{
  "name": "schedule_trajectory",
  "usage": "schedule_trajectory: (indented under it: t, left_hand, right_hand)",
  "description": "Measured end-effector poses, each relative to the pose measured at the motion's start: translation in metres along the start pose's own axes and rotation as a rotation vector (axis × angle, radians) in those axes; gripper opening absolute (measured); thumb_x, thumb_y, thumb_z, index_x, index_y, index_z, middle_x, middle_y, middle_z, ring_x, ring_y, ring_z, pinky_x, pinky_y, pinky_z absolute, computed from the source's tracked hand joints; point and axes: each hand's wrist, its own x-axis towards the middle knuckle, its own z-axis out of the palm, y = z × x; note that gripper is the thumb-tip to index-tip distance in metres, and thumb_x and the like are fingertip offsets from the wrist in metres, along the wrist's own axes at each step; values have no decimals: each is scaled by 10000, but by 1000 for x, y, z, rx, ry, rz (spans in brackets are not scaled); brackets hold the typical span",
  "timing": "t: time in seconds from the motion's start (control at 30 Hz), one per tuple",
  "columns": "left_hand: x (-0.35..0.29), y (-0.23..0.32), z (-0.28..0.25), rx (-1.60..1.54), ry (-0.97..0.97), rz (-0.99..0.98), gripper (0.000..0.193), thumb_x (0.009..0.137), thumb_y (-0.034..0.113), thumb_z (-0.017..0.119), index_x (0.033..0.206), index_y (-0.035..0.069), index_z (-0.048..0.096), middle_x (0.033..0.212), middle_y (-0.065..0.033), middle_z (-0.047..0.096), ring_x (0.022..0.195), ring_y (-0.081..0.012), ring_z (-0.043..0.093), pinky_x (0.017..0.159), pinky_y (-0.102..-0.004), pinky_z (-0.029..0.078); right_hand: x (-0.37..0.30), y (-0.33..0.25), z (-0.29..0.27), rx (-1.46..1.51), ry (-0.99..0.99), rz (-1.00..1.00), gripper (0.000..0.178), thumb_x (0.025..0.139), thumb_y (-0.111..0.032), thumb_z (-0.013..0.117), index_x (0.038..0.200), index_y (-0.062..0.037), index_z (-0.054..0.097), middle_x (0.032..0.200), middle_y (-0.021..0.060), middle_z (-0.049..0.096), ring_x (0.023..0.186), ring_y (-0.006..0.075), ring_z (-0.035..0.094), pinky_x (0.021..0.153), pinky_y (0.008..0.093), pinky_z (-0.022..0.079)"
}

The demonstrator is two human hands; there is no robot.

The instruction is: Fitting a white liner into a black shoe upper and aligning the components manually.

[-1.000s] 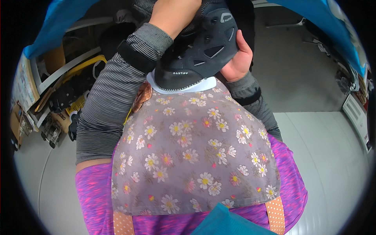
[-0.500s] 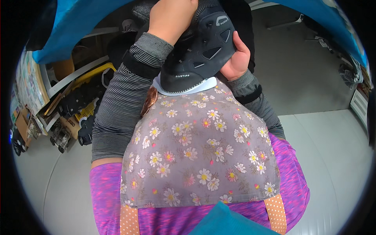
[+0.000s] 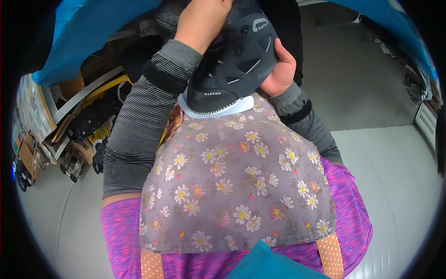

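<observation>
A black shoe upper (image 3: 232, 79) with triangular cut-outs and white zigzag stitching along its toe edge lies above my lap, toe end toward me. Under its toe a pale white sole-shaped piece (image 3: 227, 111) sticks out. My right hand (image 3: 281, 69) grips the upper's right side, thumb raised along the edge and the other fingers hidden beneath. Over the opening of the upper, my left hand (image 3: 204, 23) is closed, its fingertips bunched at the top edge of the view. What they pinch is too hidden to make out.
A flower-printed grey apron (image 3: 241, 186) covers my lap. On the left, a yellow crate (image 3: 100, 135) holds black shoe parts, beside a metal frame (image 3: 88, 93). Blue cloth (image 3: 93, 32) hangs across the top. A white slatted box (image 3: 426, 125) stands at the right.
The view has shifted slightly. The upper sits a little lower and further left, and my left hand has shifted slightly left. Both hands keep the same hold.
</observation>
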Motion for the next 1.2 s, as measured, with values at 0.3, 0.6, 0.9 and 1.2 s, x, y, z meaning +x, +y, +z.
schedule_trajectory:
  t: [0.3, 0.6, 0.9, 1.2]
  left_hand:
    - [-2, 1, -4, 473, 210, 288, 96, 824, 114, 653, 916, 114, 677, 698, -81, 652, 587, -251, 668, 455, -336, 531]
    - [-2, 17, -19, 16, -38, -5, 250, 964, 206, 571, 893, -33, 587, 718, -249, 593, 744, -449, 604, 649, -506, 487]
    - [-1, -7, -4, -79, 13, 147, 235, 955, 219, 586, 927, -13, 611, 791, -250, 607, 774, -433, 606, 662, -499, 486]
    - [2, 15, -24, 220, -26, 87, 260, 920, 241, 614, 1064, 27, 636, 861, -216, 636, 761, -408, 616, 642, -472, 495]
  right_hand:
    - [-4, -2, 9, -21, -80, -38, 529, 1006, -315, 407, 1431, 0, 400, 1434, 190, 482, 1314, 363, 476, 1134, 524, 340]
    - [-2, 1, -2, 1, -50, -4, 518, 1013, -311, 411, 1417, 13, 411, 1421, 196, 493, 1303, 363, 485, 1130, 520, 347]
    - [2, 3, -3, 12, -19, 9, 508, 995, -291, 421, 1411, 1, 424, 1405, 195, 509, 1285, 360, 502, 1122, 516, 359]
    - [10, -14, 22, -61, 49, -36, 567, 965, -424, 445, 1342, -8, 525, 1347, 201, 564, 1231, 365, 549, 1088, 517, 394]
